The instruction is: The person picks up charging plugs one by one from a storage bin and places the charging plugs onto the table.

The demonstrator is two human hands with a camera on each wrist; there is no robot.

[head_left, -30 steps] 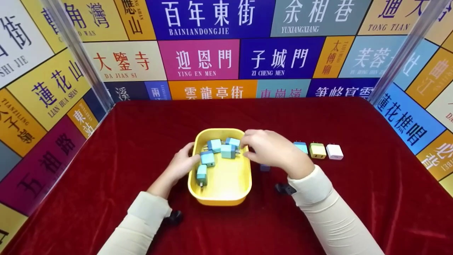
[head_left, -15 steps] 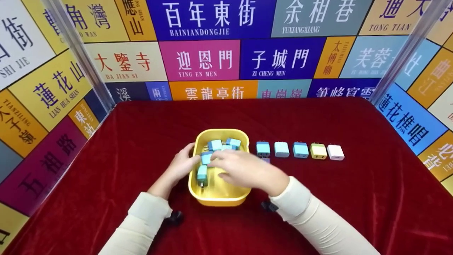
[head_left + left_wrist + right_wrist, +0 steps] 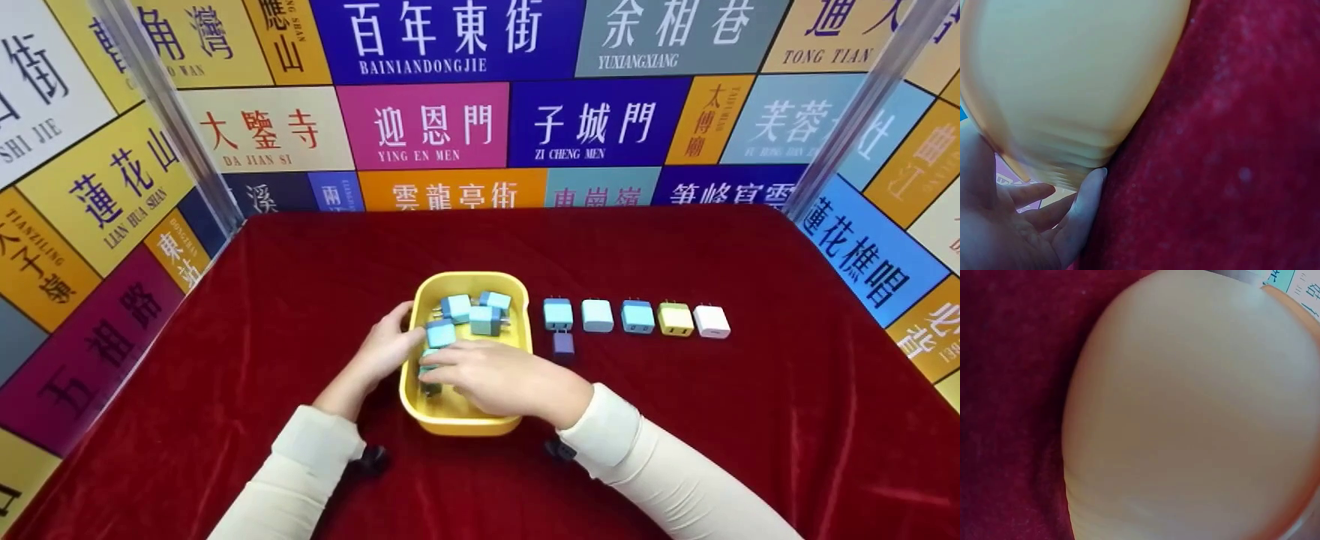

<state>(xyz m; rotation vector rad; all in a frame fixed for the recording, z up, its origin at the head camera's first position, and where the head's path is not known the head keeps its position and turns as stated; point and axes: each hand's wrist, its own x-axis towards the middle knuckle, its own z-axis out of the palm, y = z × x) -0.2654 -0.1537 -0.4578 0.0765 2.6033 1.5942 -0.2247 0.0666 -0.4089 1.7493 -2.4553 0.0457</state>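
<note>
A yellow plastic tub point(image 3: 466, 427) stands at the middle of the red cloth. My left hand point(image 3: 390, 346) grips its left side; in the left wrist view the fingers point(image 3: 1088, 197) curl along the outer wall. Over the right rim, my right hand point(image 3: 502, 375) reaches into the tub, its fingers bent over a teal plug charger point(image 3: 430, 389) at the lower left, which they mostly cover. Several blue-and-teal chargers, such as one charger point(image 3: 485, 321), lie loose inside. Only the tub's outer wall point(image 3: 1185, 405) fills the right wrist view; that hand is hidden there.
Right of the tub, chargers stand in a row: blue charger point(image 3: 557, 315), pale charger point(image 3: 597, 316), another blue charger point(image 3: 637, 318), yellow-green charger point(image 3: 675, 319) and white charger point(image 3: 712, 322). A small purple charger point(image 3: 563, 346) sits below the first. Printed panels point(image 3: 420, 127) wall the table.
My right hand has moved left and down from the tub's right rim, across its inside, to the teal charger at lower left. The row of chargers is uncovered. My left hand stays put.
</note>
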